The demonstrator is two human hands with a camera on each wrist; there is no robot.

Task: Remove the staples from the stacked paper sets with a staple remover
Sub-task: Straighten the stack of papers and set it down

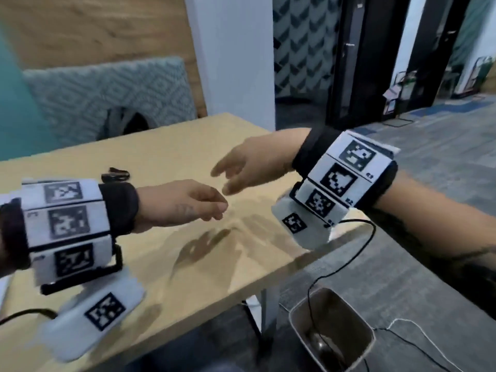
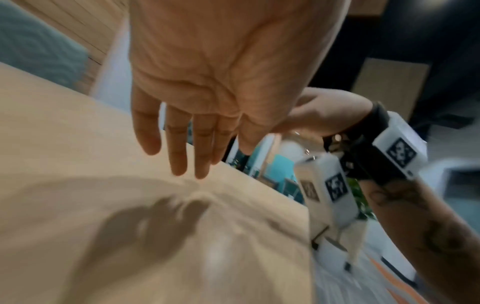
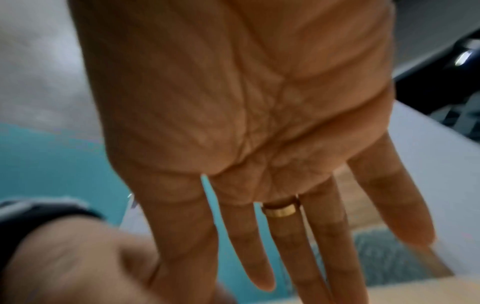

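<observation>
I use the table (image 1: 166, 146) as my landmark. Over its left part, my left hand (image 1: 182, 204) floats above the wood. Its fingers (image 2: 179, 148) are loose and a little bent, and it holds nothing. Behind that hand, farther back on the table, lies a small dark thing (image 1: 115, 173). I think it is the staple remover, but it is too blurry to be sure.

Over the middle of the table, my right hand (image 1: 249, 165) floats too. Its fingers (image 3: 262, 246) are straight and spread, with a gold ring (image 3: 280, 209) on one. It is empty as well. The two hands are near each other but do not touch.

I cannot see the stacked paper anywhere on the table, so I cannot say where it is. I think the work is between steps, or not begun. Next I need to look for the paper and pick up the tool.

Past the right edge of the table, down on the floor, stands a bin (image 1: 300, 315) with a thin black cable (image 1: 316, 277) above it. Nothing blocks my reach to the dark thing.
</observation>
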